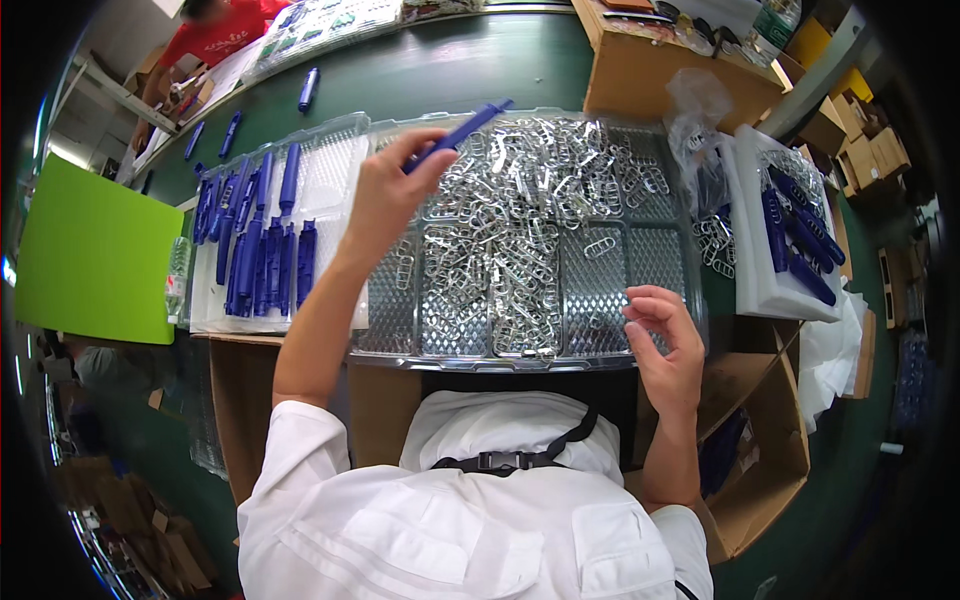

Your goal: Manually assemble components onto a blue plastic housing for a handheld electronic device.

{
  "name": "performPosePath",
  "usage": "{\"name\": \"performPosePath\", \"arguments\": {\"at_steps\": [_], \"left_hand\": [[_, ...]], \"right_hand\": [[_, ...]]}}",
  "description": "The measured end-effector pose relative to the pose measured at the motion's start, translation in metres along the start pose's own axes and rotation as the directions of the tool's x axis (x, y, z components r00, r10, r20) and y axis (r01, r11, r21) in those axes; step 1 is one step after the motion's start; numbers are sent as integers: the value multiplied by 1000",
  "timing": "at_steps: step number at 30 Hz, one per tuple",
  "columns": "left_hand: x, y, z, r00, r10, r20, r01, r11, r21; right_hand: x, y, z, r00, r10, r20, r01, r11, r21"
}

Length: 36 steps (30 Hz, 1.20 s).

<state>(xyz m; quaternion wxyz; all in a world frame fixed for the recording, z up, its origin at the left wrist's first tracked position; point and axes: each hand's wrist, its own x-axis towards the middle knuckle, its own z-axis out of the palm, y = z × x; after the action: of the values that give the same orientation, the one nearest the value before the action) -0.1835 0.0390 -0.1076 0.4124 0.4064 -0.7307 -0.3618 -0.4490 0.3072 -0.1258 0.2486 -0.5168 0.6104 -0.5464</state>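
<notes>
My left hand (398,182) is closed on a long, slim blue plastic piece (460,135), holding it tilted above the far left part of a clear plastic tray (655,262). Silver oval metal links (500,255) lie heaped in the tray's compartments. A single metal link (600,247) rests apart in a compartment on the right. Near the tray's front right corner my right hand (668,345) is raised, thumb and fingers apart, with nothing visible between them. Left of it all, more blue plastic pieces (265,255) lie in rows on a second clear tray (335,185).
A white foam box (750,215) with blue pieces and metal links stands at the right, beside a clear plastic bag (697,105). An open cardboard box (770,450) sits below. A green panel (95,255) and a bottle (177,280) are left. Another person (215,40) works across the table.
</notes>
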Motion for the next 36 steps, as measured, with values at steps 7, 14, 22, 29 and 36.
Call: {"name": "performPosePath", "arguments": {"at_steps": [7,14,22,29,36], "left_hand": [[109,-80,-17,994,51,-102,-54,998,-32],[255,-191,-124,895,-134,-425,157,987,19],[80,-91,-167,814,-22,-581,7,1000,-28],[-209,-72,-233,588,13,-809,-18,1000,2],[-603,-236,-253,188,-467,-864,715,668,-205]], "right_hand": [[7,8,-10,997,64,-37,-68,993,-92],[56,38,-12,974,198,-107,-218,952,-216],[134,75,10,997,-64,32,68,709,-702],[174,138,10,945,-144,292,326,420,-847],[219,148,30,866,-101,489,482,430,-764]]}}
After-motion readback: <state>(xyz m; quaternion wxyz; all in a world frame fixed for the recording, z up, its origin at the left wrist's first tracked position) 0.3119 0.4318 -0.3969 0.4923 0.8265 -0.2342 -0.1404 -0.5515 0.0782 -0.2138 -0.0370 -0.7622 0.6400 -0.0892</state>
